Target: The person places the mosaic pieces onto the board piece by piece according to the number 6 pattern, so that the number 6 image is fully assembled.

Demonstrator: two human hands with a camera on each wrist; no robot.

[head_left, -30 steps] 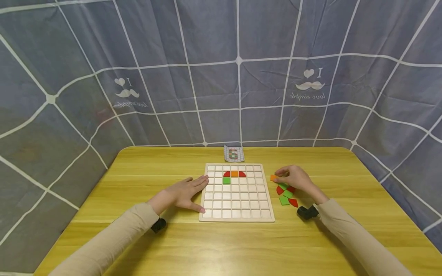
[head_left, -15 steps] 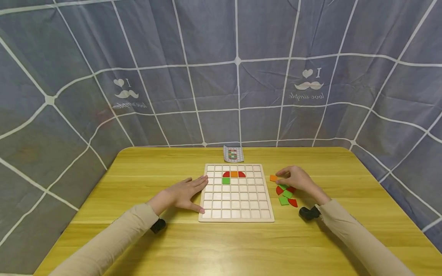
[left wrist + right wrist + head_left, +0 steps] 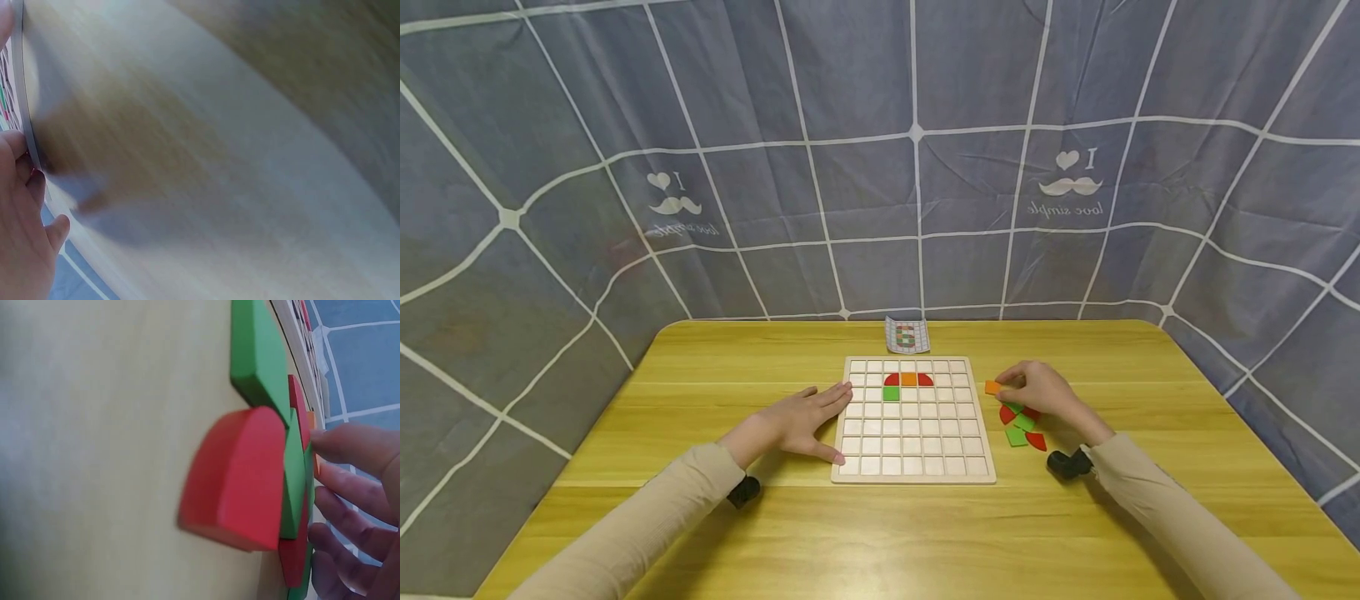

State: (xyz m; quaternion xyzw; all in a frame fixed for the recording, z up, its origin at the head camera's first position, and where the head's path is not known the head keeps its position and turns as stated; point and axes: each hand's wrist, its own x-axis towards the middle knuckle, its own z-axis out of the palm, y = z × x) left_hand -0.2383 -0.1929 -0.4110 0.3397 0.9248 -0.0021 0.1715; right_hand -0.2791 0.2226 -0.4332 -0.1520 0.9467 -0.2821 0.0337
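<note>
A pale wooden grid board (image 3: 872, 446) lies on the table, with a red quarter-round tile (image 3: 892, 380), an orange tile (image 3: 909, 379), another red quarter-round and a green square tile (image 3: 891, 392) set in its upper cells. My left hand (image 3: 797, 421) is spread flat beside it, fingertips and thumb on its left edge. Right of the board, my right hand (image 3: 1041, 392) pinches an orange square tile (image 3: 992, 387) between thumb and index finger. Under and below that hand lie loose tiles, among them a green square tile (image 3: 259, 356) and a red quarter-round tile (image 3: 240, 481).
Behind the board stands a small card (image 3: 907, 335) printed with a coloured grid pattern. A grey curtain with white lines (image 3: 872, 192) hangs around the back and sides of the wooden table (image 3: 880, 533). Black wrist cameras sit under both forearms.
My right hand has shifted very slightly at the orange square tile, which stays in nearly the same place. The left hand and the tiles on the board have not moved.
</note>
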